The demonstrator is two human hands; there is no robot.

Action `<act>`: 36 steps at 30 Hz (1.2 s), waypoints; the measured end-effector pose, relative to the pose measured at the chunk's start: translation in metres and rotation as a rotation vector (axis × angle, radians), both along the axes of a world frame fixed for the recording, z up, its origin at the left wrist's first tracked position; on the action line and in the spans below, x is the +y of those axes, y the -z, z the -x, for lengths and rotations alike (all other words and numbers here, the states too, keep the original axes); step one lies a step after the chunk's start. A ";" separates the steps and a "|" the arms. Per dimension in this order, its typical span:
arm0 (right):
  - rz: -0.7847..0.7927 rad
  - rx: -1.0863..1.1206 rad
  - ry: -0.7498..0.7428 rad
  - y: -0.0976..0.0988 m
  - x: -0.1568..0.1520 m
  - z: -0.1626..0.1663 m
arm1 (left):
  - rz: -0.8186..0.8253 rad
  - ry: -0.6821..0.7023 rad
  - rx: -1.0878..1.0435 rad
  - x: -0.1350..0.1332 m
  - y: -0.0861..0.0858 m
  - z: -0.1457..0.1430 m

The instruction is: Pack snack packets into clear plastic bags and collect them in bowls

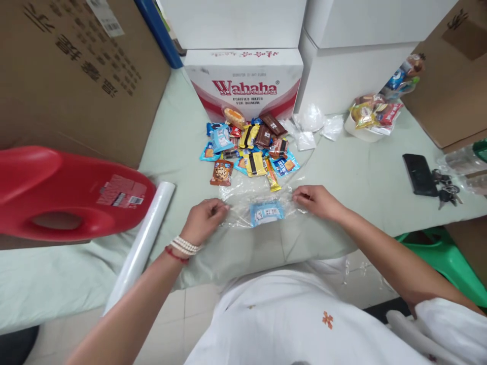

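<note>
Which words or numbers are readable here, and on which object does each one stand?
"Wahaha®" on the white-red box
"PURIFIED WATER FOR DRINKING" on the same box
"温馨提示" on the left brown carton, sideways
Too small or blurred: remaining print on these, the right carton, red jug label, snack wrappers, blue packet.

Seemingly a storage or packing corner, whether in a home or shop unclear; cardboard boxes [95, 106] and white cartons [353, 76] crowd a cloth-covered bench [331, 172]; wrapped snacks [249, 137] lie heaped; the floor [200, 312] is tiled.
</note>
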State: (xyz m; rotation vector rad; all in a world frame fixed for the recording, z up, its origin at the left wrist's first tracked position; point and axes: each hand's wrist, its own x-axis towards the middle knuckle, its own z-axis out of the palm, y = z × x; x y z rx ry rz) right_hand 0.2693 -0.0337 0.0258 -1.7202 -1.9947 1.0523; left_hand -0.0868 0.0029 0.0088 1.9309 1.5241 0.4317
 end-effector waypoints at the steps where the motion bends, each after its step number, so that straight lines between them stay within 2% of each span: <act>1: 0.018 -0.087 -0.002 0.003 0.005 0.003 | -0.029 -0.016 0.062 0.004 0.005 -0.003; 3: 0.037 -0.267 -0.022 0.006 0.008 0.009 | -0.112 -0.017 0.145 0.008 0.013 -0.004; 6: 0.071 -0.442 -0.064 -0.002 0.007 0.014 | -0.229 -0.033 0.158 0.002 0.017 0.004; 9: 0.064 -0.532 -0.087 -0.018 0.007 0.014 | -0.423 -0.192 0.137 -0.015 0.005 0.020; 12: -0.102 -0.567 -0.061 -0.035 0.018 0.018 | -0.764 -0.415 0.143 -0.042 -0.016 0.028; 13: -0.175 -0.551 -0.071 -0.038 0.024 0.022 | -0.864 -0.413 0.124 -0.052 -0.023 0.027; 14: -0.241 -0.526 -0.099 -0.040 0.030 0.028 | -0.933 -0.342 0.090 -0.062 -0.027 0.023; 15: -0.293 -0.498 -0.139 -0.040 0.037 0.035 | -0.954 -0.206 0.045 -0.071 -0.030 0.017; 17: -0.348 -0.471 -0.215 -0.036 0.052 0.054 | -0.839 0.106 0.017 -0.083 -0.028 -0.003; 18: -0.354 -0.479 -0.237 -0.031 0.058 0.064 | -0.741 0.209 0.059 -0.085 -0.023 -0.014; 20: -0.329 -0.519 -0.248 -0.021 0.069 0.082 | -0.581 0.294 0.173 -0.083 -0.011 -0.037; 22: -0.276 -0.557 -0.238 -0.011 0.077 0.094 | -0.511 0.317 0.242 -0.076 0.002 -0.053; 25: -0.173 -0.562 -0.220 -0.002 0.085 0.100 | -0.500 0.320 0.277 -0.067 0.015 -0.065; 27: -0.120 -0.521 -0.206 -0.004 0.088 0.097 | -0.520 0.301 0.283 -0.067 0.018 -0.067; 29: -0.136 -0.449 -0.220 -0.014 0.085 0.093 | -0.551 0.261 0.295 -0.069 0.017 -0.067; 33: -0.251 -0.411 -0.369 -0.039 0.054 0.088 | -0.559 0.182 0.322 -0.073 0.015 -0.072; 36: -0.226 -0.476 -0.570 -0.042 0.015 0.088 | -0.506 0.181 0.328 -0.071 0.017 -0.074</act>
